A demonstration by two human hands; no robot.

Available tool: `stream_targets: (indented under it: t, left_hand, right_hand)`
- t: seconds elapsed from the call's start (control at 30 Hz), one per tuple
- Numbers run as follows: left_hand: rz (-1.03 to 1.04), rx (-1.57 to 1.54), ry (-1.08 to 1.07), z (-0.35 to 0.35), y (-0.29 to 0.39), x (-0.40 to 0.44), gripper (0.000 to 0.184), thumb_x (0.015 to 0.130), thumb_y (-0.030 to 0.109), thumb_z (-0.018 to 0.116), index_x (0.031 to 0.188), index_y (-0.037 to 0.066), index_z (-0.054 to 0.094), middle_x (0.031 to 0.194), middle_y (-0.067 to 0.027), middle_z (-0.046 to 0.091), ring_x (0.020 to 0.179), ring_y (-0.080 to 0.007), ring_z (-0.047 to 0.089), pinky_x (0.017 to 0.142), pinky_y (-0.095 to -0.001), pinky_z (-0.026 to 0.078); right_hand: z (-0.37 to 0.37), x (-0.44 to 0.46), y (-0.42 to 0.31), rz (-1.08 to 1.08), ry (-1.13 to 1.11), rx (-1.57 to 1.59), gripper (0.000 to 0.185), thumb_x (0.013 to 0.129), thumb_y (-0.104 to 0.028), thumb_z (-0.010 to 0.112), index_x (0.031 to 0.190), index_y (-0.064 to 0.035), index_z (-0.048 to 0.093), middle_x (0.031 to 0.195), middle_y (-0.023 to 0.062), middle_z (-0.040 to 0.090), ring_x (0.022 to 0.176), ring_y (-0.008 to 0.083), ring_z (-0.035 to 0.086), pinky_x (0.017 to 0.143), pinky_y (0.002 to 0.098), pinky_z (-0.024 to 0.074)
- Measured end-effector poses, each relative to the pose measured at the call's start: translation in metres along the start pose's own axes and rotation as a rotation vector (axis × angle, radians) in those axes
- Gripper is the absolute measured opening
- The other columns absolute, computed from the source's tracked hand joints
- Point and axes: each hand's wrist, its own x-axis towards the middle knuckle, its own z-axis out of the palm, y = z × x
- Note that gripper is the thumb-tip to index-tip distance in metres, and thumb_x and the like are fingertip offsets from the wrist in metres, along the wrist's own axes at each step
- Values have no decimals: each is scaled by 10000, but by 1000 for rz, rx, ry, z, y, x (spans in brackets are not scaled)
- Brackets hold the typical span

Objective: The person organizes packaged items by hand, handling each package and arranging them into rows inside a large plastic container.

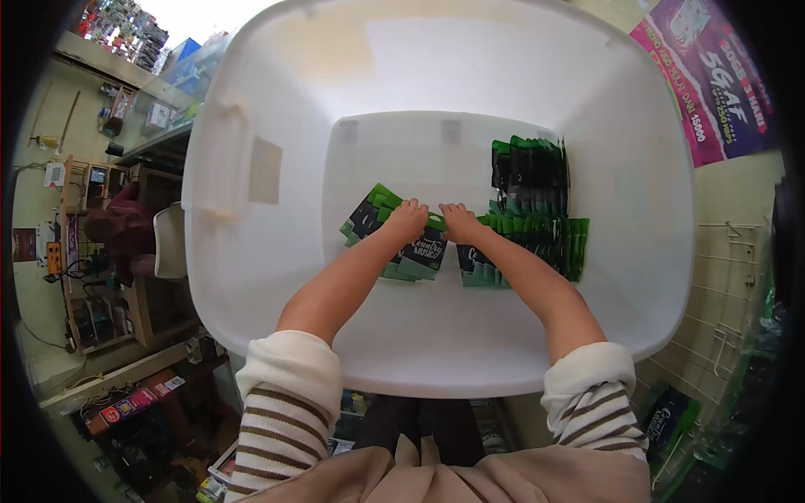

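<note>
Inside a large white plastic tub (402,344), my left hand (407,220) is closed on the green top of a dark "Country Music" packet (429,246). My right hand (460,224) has its fingers curled at the same packet's upper right corner; its fingertips are partly hidden. Beneath and left of my left hand lie fanned packets (362,220) of the same kind. Overlapping packets (480,270) run rightward from under my right hand in a row. Behind that row, another row of dark packets (528,172) stands along the tub's right side.
The tub's high walls surround both hands. At left, a person in dark red (126,226) sits by a white chair (170,243) and wooden shelves. A purple poster (713,80) and a white wire rack (713,285) are on the right.
</note>
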Motion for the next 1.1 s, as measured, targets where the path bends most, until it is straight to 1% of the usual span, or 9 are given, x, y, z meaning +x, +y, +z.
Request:
stream_targets:
  t: [0.2, 0.3, 0.5, 0.63, 0.7, 0.83, 0.9, 1.0, 1.1]
  left_hand:
    - [-9, -34, 63, 8, -4, 11, 353, 668, 136, 667, 950, -8, 512, 940, -183, 514, 936, -342, 518, 763, -390, 466]
    - [3, -105, -1, -15, 1, 7, 287, 707, 140, 640, 927, 6, 514, 936, -186, 517, 915, -344, 526, 753, -401, 456]
    - [52, -428, -34, -83, 27, -20, 195, 753, 140, 597, 868, 16, 499, 838, -164, 578, 847, -337, 551, 716, -408, 436]
    - [82, -530, 100, -145, 60, -53, 154, 783, 118, 557, 862, 8, 485, 809, -160, 602, 797, -347, 564, 682, -403, 426]
    - [122, -527, 148, -181, 77, -66, 163, 786, 110, 563, 874, -2, 483, 810, -157, 601, 769, -342, 563, 661, -391, 429]
    - [203, -778, 376, -249, 124, -105, 174, 794, 103, 587, 870, -5, 473, 744, -119, 581, 680, -222, 566, 600, -316, 440]
    - [218, -890, 385, -267, 151, -119, 173, 793, 96, 595, 859, -4, 469, 724, -106, 571, 659, -190, 555, 583, -298, 443]
    - [333, -1177, 413, -280, 201, -138, 134, 813, 66, 582, 870, 14, 471, 745, -31, 533, 702, -65, 492, 587, -238, 433]
    - [497, -1238, 392, -277, 257, -150, 147, 809, 63, 583, 887, 19, 467, 782, -35, 536, 728, -78, 508, 611, -234, 441]
  right_hand:
    - [-3, 5, 1, 192, -113, 21, 472, 692, -271, 677, 1101, -82, 538, 1154, 122, 455, 1131, 303, 357, 913, 486, 334]
    - [-21, -5, 1, 63, -96, 102, 338, 717, -234, 652, 984, -41, 575, 1014, 149, 541, 1052, 293, 446, 851, 444, 387]
    - [-84, -67, -17, -39, 125, 539, 201, 763, -159, 592, 881, -15, 518, 829, 191, 603, 808, 329, 581, 720, 391, 441]
    - [-148, -133, -49, -18, 181, 443, 173, 783, -129, 566, 893, -15, 496, 813, 198, 600, 815, 348, 572, 695, 404, 439]
    - [-176, -166, -64, -21, 332, 442, 166, 793, -124, 556, 883, -8, 478, 798, 199, 599, 798, 361, 570, 684, 423, 435]
    - [-222, -251, -105, 9, 659, 618, 183, 787, -105, 591, 884, -6, 472, 767, 160, 597, 719, 296, 595, 638, 346, 457]
    - [-221, -283, -114, 44, 779, 635, 194, 790, -97, 601, 914, -19, 474, 767, 122, 593, 693, 223, 599, 630, 311, 455]
    - [-206, -337, -129, -40, 1245, 763, 214, 813, -104, 586, 981, -32, 474, 813, 68, 598, 718, 147, 594, 619, 291, 451]
    - [-173, -398, -136, 135, 1356, 918, 202, 814, -105, 587, 969, -29, 483, 841, 60, 597, 761, 134, 587, 640, 272, 446]
